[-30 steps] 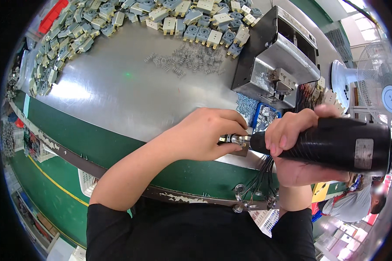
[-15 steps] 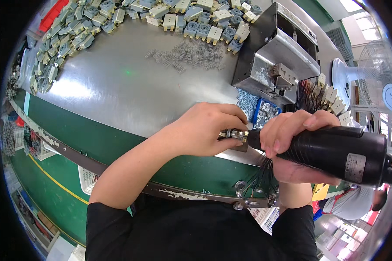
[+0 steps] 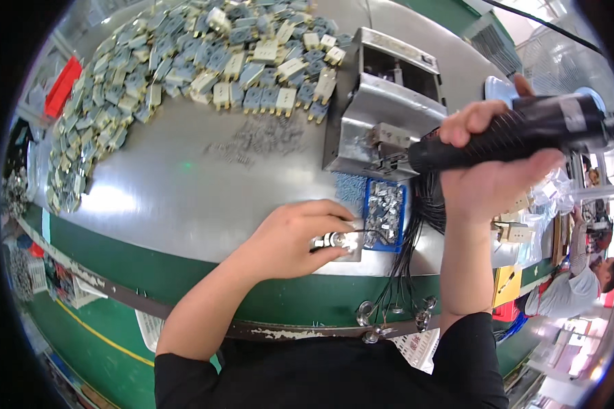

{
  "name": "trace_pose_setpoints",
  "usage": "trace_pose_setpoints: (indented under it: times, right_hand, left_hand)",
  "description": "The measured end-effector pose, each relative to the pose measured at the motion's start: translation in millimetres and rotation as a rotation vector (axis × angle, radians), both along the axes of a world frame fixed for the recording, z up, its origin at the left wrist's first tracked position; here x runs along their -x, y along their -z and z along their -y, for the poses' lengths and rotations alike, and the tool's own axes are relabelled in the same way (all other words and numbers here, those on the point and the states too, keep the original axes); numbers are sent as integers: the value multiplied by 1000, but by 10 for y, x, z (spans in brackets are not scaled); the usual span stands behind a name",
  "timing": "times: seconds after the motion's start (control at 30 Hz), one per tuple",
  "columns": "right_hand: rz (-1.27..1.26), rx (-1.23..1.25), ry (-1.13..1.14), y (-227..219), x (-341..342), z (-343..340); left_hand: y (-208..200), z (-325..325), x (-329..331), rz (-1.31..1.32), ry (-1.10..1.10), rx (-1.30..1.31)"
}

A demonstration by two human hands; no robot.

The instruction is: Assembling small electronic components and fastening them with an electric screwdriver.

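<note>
My left hand (image 3: 297, 238) is closed around a small round metal part (image 3: 335, 239), thumb and fingers on either side of it, at the front of the steel tabletop. A dark wire leads from that part toward the right. My right hand (image 3: 488, 160) grips a thick black electric screwdriver (image 3: 512, 133), raised over the right side of the bench and a bit blurred. The screwdriver's front end points left, apart from the metal part. Close to my left hand are a blue tray (image 3: 366, 215) of small metal pieces and a patch of bluish screws (image 3: 350, 189).
Grey-and-cream socket-like blocks (image 3: 266, 51) are heaped along the far side, with loose springs (image 3: 262, 138) before them. A steel box-shaped fixture (image 3: 392, 95) stands right of centre. Black wires (image 3: 416, 225) hang over the front edge. Another person (image 3: 569, 293) is at far right.
My right hand has lifted the electric screwdriver away from the metal part, upward and to the right. My left hand still holds the part. The whole view has shifted.
</note>
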State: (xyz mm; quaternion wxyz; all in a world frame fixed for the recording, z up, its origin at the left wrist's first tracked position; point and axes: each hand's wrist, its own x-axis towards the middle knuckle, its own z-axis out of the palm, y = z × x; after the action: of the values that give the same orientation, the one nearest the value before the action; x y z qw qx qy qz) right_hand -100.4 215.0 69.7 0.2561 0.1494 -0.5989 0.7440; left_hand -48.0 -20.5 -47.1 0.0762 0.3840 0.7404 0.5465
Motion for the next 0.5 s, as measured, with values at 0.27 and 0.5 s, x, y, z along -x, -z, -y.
trace_pose_setpoints:
  times: [0.27, 0.5]
  right_hand:
    - [54, -20, 97, 17, 105, 99]
    - [62, -78, 68, 67, 145, 130]
  left_hand:
    - [-58, -8, -4, 54, -34, 24]
    - [-46, 13, -1, 57, -40, 29]
